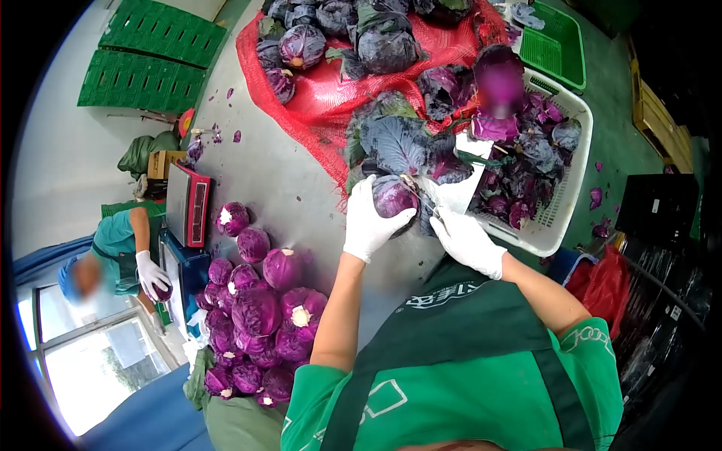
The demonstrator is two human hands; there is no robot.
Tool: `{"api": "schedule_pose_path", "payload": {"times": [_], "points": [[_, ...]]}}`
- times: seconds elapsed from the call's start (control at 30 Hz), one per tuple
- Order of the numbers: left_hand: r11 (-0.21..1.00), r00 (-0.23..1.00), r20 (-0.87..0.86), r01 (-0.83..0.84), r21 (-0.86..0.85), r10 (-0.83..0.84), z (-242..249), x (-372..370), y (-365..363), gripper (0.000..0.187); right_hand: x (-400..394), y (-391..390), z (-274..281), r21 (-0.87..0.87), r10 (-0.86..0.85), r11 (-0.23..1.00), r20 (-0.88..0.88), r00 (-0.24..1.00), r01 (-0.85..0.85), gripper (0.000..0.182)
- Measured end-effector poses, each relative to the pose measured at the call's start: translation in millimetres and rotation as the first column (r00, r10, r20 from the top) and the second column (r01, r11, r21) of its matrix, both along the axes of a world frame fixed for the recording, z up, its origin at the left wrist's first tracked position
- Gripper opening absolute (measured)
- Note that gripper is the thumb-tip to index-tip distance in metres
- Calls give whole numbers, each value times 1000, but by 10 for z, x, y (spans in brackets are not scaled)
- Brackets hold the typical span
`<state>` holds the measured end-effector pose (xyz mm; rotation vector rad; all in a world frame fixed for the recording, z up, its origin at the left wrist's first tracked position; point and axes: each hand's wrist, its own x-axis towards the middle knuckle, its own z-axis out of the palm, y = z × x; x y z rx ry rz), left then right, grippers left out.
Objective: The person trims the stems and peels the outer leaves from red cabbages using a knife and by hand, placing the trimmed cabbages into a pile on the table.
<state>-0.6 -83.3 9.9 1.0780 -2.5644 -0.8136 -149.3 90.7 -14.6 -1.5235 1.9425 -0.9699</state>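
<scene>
A red cabbage (pixel 394 198) with dark outer leaves spread around it lies on the metal table in front of me. My left hand (pixel 371 224), in a white glove, is wrapped round its near left side. On the other side, my gloved right hand (pixel 468 239) is closed on what looks like a small knife (pixel 427 197), its thin blade at the cabbage's stem end; the handle is hidden in the fingers. Large loose leaves (pixel 398 143) fan out just beyond the cabbage.
Untrimmed cabbages (pixel 302 46) lie on a red mesh sack (pixel 323 98). Trimmed purple cabbages (pixel 256 310) are piled at left. A white crate (pixel 579 165) holds leaf scraps, near a green crate (pixel 560 45). A co-worker's gloved hand (pixel 153 276) holds a cabbage by a red scale (pixel 197 210).
</scene>
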Motion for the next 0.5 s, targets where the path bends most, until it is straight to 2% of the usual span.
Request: {"api": "schedule_pose_path", "payload": {"times": [0.07, 0.13, 0.2, 0.23, 0.3, 0.33, 0.4, 0.47, 0.5], "points": [[999, 1000, -28, -5, 41, 6, -3, -7, -19, 94, -6, -40, -93, -4, 32, 999, 27, 999, -32, 33], [1000, 1000, -27, -2, 30, 3, 47, -34, -17, 94, -11, -77, -149, -19, 47, 999, -25, 999, -47, 34], [999, 1000, -23, -4, 31, 5, 80, -46, 5, 94, -1, -123, -155, 132, 17, 991, 35, 999, -21, 37], [1000, 1000, -17, 4, -11, -4, 76, -58, 16, 93, -7, -156, -111, 143, 21, 989, 31, 999, -25, 37], [999, 1000, -17, 10, -42, -10, 34, -78, -1, 92, -41, -232, 15, 386, -5, 922, 99, 995, -34, 37], [998, 999, -31, 12, -60, -14, 9, -80, -6, 92, -55, -252, -34, 397, -1, 917, 96, 995, -37, 37], [997, 999, -45, 11, -73, -15, -27, -80, -11, 91, -90, -314, -222, 296, 14, 954, 94, 996, -41, 39], [999, 999, -32, -30, -16, 29, -40, -125, -28, 92, -204, -477, -292, 346, 27, 936, 122, 992, -68, 40], [985, 996, -17, 87, -152, -90, -12, -126, 38, 93, -219, -597, -270, 368, 26, 927, 116, 993, -68, 39]]}}
